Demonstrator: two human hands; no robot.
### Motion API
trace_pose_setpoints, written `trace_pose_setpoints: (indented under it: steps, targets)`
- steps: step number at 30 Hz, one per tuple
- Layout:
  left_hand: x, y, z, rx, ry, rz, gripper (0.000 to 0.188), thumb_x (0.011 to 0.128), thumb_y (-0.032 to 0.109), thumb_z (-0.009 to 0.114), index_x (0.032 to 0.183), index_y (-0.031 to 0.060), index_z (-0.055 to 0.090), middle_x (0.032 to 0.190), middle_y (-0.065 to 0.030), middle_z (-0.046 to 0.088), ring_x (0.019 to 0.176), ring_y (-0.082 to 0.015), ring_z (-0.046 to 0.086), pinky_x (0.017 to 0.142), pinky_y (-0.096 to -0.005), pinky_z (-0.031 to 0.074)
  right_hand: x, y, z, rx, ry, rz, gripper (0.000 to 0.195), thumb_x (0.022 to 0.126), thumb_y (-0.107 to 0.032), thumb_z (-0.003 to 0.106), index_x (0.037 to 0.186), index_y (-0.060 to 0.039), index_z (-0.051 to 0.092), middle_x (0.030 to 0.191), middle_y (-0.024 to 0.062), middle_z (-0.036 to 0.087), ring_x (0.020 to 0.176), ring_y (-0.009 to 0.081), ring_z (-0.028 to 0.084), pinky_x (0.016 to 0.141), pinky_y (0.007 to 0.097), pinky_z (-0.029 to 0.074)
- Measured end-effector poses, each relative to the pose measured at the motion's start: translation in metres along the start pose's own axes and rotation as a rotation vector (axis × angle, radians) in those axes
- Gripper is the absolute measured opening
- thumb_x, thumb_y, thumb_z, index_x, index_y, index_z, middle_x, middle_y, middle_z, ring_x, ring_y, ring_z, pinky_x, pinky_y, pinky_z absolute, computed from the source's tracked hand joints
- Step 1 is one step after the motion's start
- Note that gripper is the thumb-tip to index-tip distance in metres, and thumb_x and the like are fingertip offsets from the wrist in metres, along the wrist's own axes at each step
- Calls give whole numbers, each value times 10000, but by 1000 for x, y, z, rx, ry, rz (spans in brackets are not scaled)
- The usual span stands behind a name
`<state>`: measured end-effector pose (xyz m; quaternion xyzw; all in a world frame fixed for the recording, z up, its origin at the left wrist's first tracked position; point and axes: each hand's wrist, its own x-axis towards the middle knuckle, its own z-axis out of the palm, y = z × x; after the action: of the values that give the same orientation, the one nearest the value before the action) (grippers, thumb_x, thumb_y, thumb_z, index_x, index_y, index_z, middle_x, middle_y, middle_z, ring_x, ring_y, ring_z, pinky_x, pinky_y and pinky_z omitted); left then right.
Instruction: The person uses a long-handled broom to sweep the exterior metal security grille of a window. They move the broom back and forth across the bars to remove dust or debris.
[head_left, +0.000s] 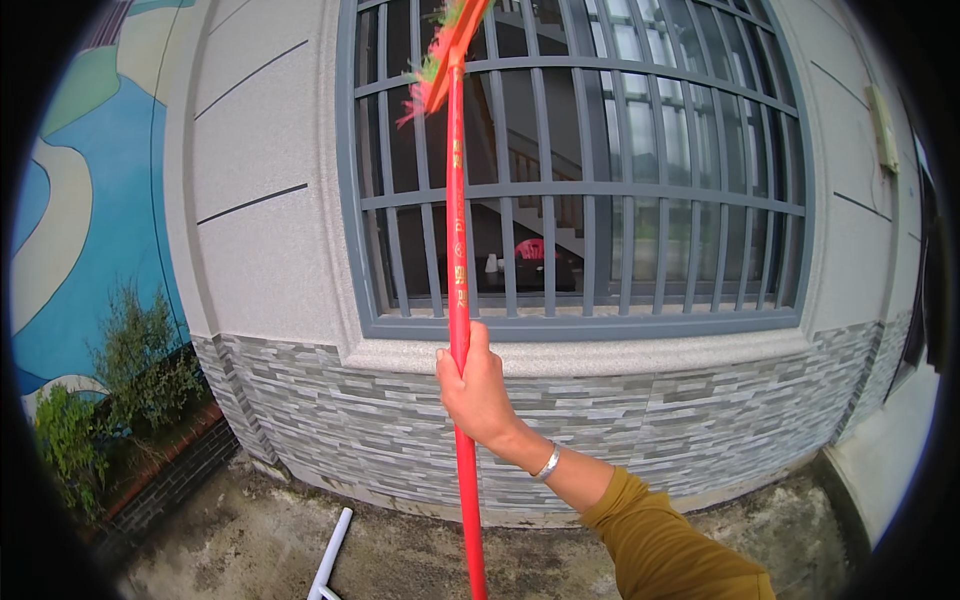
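My right hand (478, 394) is wrapped around the long red handle (468, 502) of a broom, which stands nearly upright before me. The handle bears printed writing. At its top, the orange broom head (453, 54) tilts, with pink and green bristles on its left side. It appears in front of a window with grey metal bars (586, 187); whether the bristles touch the bars, I cannot tell. The broom's lower end runs out of the picture. My left hand is out of view.
Below the window are a stone sill (652, 358) and grey striped wall tiles (600, 427). White tubing (334, 546) shows low on the concrete ground (232, 540). Shrubs (146, 360) grow in a brick-edged planter (172, 457) at left. Behind the bars is a pink chair (529, 249).
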<state>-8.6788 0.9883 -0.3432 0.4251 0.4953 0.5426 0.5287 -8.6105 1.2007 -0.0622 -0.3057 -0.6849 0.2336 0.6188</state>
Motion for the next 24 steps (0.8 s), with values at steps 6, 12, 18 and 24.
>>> trace_pose_setpoints:
  steps: [6, 12, 18, 24]
  targets:
    - [31, 0, 4, 275, 165, 4, 687, 1014, 605, 221, 605, 125, 492, 487, 15, 414, 430, -134, 417, 440, -296, 298, 54, 23, -3, 65, 147, -179, 245, 947, -53, 541, 1118, 23, 382, 682, 104, 575, 597, 209, 613, 518, 362, 466]
    - [71, 22, 3, 80, 123, 123, 638, 1028, 566, 271, 616, 123, 475, 511, 14, 439, 460, -121, 440, 461, -284, 338, 106, 35, 23, -2, 155, -146, 234, 943, -56, 548, 1104, 23, 397, 677, 124, 580, 577, 250, 617, 530, 394, 475]
    - [98, -4, -11, 284, 142, 206, 603, 1030, 539, 306, 635, 118, 480, 542, 0, 460, 473, -131, 443, 459, -299, 342, 86, 33, -2, 193, 163, -207, 294, 958, -76, 545, 1188, 25, 391, 704, 108, 578, 587, 190, 598, 511, 356, 464]
    - [132, -46, -3, 125, 198, -16, 588, 1030, 480, 318, 695, 56, 549, 562, -10, 479, 488, -179, 480, 467, -361, 372, 89, 66, 9, 120, 89, -52, 335, 958, -75, 555, 1221, 23, 371, 714, 103, 572, 589, 181, 588, 509, 350, 453]
